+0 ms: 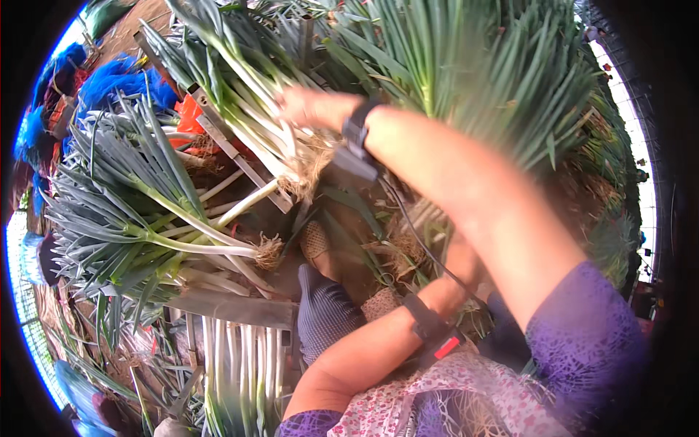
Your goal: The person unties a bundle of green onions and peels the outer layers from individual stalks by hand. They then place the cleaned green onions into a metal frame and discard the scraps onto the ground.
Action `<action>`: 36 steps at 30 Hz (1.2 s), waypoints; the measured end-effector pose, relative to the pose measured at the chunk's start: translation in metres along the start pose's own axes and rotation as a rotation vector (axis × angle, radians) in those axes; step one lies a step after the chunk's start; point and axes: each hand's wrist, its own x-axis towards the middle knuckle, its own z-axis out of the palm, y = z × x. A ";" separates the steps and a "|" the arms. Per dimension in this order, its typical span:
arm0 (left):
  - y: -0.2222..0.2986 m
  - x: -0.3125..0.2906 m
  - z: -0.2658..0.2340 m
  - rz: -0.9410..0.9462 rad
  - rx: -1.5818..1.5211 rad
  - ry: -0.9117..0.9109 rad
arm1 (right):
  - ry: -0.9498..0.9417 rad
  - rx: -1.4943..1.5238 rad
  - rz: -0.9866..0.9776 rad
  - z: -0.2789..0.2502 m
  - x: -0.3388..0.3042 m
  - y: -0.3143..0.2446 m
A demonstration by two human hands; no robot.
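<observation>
My right arm crosses over to the left. Its hand [317,108] is slightly blurred, its fingers closed on the white stalks of a bunch of long green onions [251,120] whose roots point toward me. My left arm reaches to the right beneath it. Most of my left hand [464,256] is hidden behind the right forearm, so its fingers do not show; it is near loose green onions and roots [404,251]. A second pile of green onions [145,204] lies at the left, with one rooty end [267,251] sticking out toward my knee.
A large heap of green onions [451,65] stands at the far right. A metal-edged rack [240,309] is in front at the left, with a row of white stalks [244,357] below it. Blue netting [120,87] and an orange bag [189,115] lie farther left. My grey-clad leg [324,309] is close by.
</observation>
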 end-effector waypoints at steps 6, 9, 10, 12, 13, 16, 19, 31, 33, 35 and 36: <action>-0.009 0.008 -0.008 0.087 0.498 -0.004 | -0.050 -0.076 0.452 0.078 -0.019 0.063; 0.045 -0.004 0.027 0.131 0.223 0.045 | 0.065 -0.035 0.545 0.053 -0.015 0.042; 0.057 -0.006 0.030 0.149 0.132 0.060 | 0.141 0.066 0.587 0.042 -0.012 0.030; 0.059 0.001 0.032 0.145 0.130 0.046 | 0.235 -0.010 0.589 0.031 -0.008 0.034; 0.060 0.003 0.030 0.145 0.132 0.047 | 0.324 -0.072 0.584 0.028 -0.005 0.035; 0.060 0.009 0.029 0.137 0.141 0.051 | 0.045 -0.054 0.714 0.034 0.002 0.035; 0.069 -0.015 0.015 0.111 0.158 0.059 | 0.089 -0.203 0.616 0.060 -0.003 0.038; 0.060 0.014 0.007 0.105 0.212 0.130 | 0.225 -0.178 0.473 0.049 0.001 0.053; 0.055 0.042 0.012 0.118 0.214 0.157 | 0.136 -0.141 0.398 0.028 0.011 0.050; 0.046 0.052 0.015 0.104 0.223 0.143 | 0.048 -0.074 0.434 0.019 0.008 0.079; 0.049 0.056 0.013 0.114 0.236 0.152 | 0.007 -0.164 0.400 0.029 -0.001 0.079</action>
